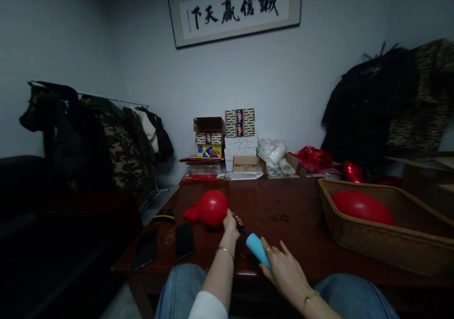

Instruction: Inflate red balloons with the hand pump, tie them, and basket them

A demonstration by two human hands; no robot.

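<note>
A partly inflated red balloon (213, 208) is just above the table, its neck pinched in my left hand (232, 223) against the black nozzle (241, 230) of a hand pump. My right hand (283, 267) is around the light blue body of the balloon pump (258, 249), with a couple of fingers lifted off it. Another red piece (191, 212), perhaps a limp balloon, shows behind the left side of the inflated one. My left fingers hide where the balloon's neck meets the nozzle.
A wicker basket (376, 241) with a red balloon (362, 207) in it stands at the right. On the table's left are two dark phone-like slabs (185, 241), loose rubber bands (170, 236) and a yellow-black tool (164, 218). Dark rings (278, 218) lie mid-table; boxes (241, 146) are stacked at the back.
</note>
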